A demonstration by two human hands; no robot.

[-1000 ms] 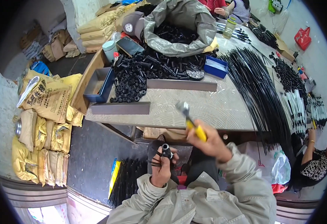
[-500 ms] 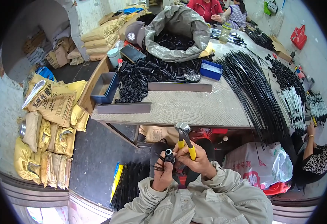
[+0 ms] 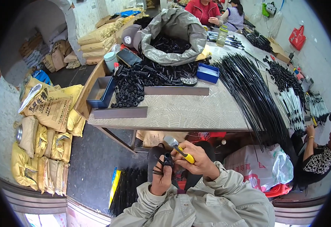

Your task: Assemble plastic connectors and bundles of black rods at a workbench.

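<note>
In front of my lap, my left hand (image 3: 161, 182) is closed around a short black tube-shaped part (image 3: 168, 159) with its open end up. Dark strips or bands cross the fingers of that hand; whether they belong to the part I cannot tell. My right hand (image 3: 197, 162) grips pliers with yellow handles (image 3: 188, 157). Their blunt metal head (image 3: 171, 141) points up and to the left, above the black part and apart from it. My right fingertips are close beside the part's top.
Ahead stands a worktable (image 3: 180, 117) with metal strips (image 3: 177, 90), piled black fittings (image 3: 129, 81), a grey sack (image 3: 150, 47), a blue box (image 3: 208, 73) and long black rods (image 3: 252, 94). Sacks (image 3: 48, 108) are stacked at left. A co-worker (image 3: 318, 155) sits at right; others are beyond the table.
The pliers' head has tilted to the left and lower, and the handles, spread before, now look closer together. My left hand still holds the black part. The whole view has shifted slightly.
</note>
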